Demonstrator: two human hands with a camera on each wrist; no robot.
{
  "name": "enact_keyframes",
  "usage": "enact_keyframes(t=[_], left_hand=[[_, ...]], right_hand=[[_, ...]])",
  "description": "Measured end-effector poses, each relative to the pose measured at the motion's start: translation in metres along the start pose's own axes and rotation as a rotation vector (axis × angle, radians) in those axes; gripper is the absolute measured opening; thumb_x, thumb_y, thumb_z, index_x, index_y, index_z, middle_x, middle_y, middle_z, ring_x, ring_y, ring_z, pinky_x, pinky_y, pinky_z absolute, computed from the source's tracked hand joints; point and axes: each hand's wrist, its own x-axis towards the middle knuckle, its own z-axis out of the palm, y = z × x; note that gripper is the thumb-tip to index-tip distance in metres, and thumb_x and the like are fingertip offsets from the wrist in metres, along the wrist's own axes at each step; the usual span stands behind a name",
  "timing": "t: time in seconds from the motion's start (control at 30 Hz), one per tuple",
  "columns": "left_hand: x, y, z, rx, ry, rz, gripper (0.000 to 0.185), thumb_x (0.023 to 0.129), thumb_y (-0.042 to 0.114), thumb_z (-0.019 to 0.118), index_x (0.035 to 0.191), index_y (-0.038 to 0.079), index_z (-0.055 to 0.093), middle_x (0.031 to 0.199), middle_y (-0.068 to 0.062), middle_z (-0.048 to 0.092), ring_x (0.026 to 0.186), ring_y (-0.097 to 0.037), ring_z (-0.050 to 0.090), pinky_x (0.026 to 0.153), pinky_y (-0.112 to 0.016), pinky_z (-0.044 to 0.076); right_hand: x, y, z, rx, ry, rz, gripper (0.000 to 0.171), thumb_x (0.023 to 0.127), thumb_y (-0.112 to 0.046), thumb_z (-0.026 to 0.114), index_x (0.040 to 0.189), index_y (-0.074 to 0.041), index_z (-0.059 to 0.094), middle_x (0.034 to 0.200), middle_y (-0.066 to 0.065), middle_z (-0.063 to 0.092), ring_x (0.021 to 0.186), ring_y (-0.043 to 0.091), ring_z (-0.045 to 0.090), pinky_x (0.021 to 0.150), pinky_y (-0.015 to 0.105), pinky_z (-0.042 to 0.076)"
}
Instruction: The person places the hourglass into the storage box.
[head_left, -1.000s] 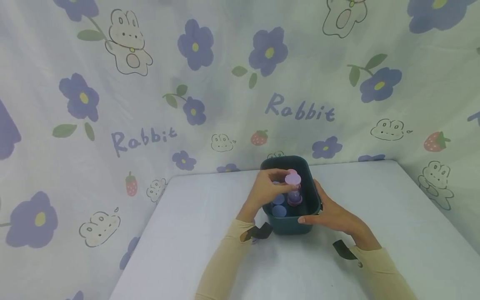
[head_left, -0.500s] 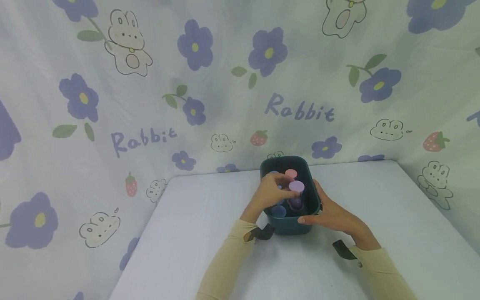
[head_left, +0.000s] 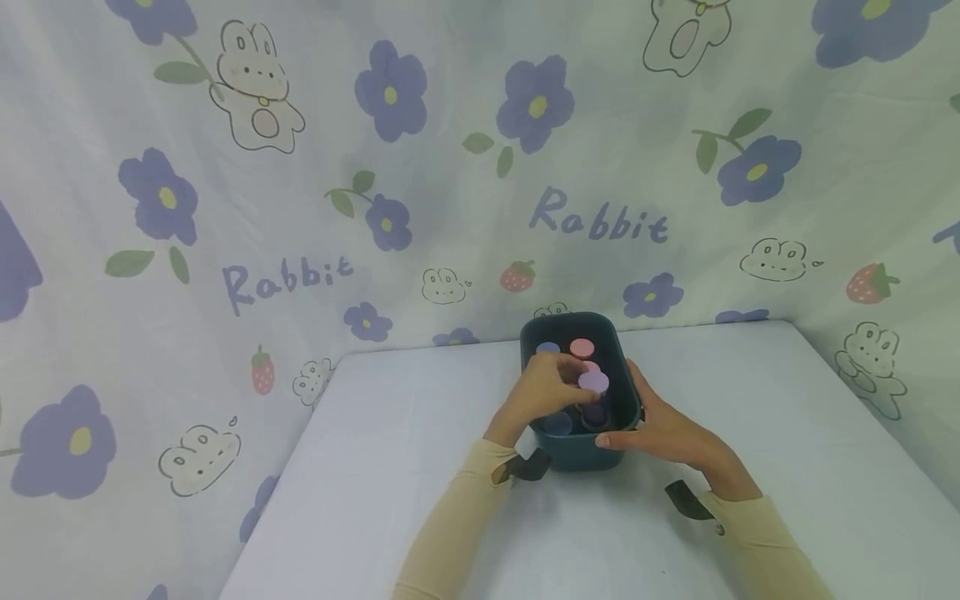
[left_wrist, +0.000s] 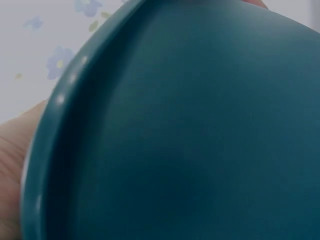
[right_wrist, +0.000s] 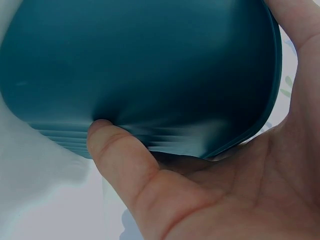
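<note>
In the head view a dark teal plastic bin [head_left: 581,454] stands on the white table. My left hand [head_left: 543,385] reaches inside it and pinches a small bottle by its round lavender top [head_left: 593,382]; the darker lower part hangs low in the bin. Gripping the bin's near right corner, my right hand [head_left: 663,425] has its thumb along the near wall. The right wrist view shows that thumb [right_wrist: 122,155] pressed on the bin's outer side. Bin wall [left_wrist: 190,120] fills most of the left wrist view, hiding the bottle, with part of my left hand [left_wrist: 12,175] behind the rim.
Inside the bin, pink round tops [head_left: 582,348] sit behind my left hand. Blue round tops [head_left: 558,423] line the left side, partly hidden by that hand. A patterned curtain [head_left: 450,167] hangs right behind the table [head_left: 375,467].
My left hand has moved slightly toward me and down with the lavender-topped bottle, which sits lower in the bin. More of the pink tops shows. My right hand keeps its place.
</note>
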Motion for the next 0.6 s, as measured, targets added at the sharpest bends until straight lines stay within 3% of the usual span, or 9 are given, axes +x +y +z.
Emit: enact_keyframes(t=[0.37,0.6], left_hand=[[-0.0014,0.0067,0.0045,0.148,-0.028,-0.046,0.040,0.082,0.021,0.087,0.118,0.007,0.075,0.106,-0.003,0.078,0.086,-0.008,0.068,0.083,-0.025,0.063],[0.0014,0.0067,0.0068,0.200,-0.057,-0.029,0.036,0.082,0.018,0.087,0.115,0.006,0.077,0.097,-0.001,0.076,0.080,-0.009,0.064,0.073,-0.019,0.060]], right_hand=[[-0.0021,-0.0026,-0.0006,-0.027,-0.002,0.062,0.130,0.083,-0.045,0.084,0.165,-0.026,-0.016,0.175,0.020,0.002,0.154,0.054,0.022,0.109,0.083,0.030],[-0.0015,-0.0031,-0.0004,-0.019,0.006,0.026,0.127,0.083,-0.041,0.084,0.165,-0.026,-0.012,0.175,0.018,0.004,0.153,0.053,0.026,0.110,0.082,0.029]])
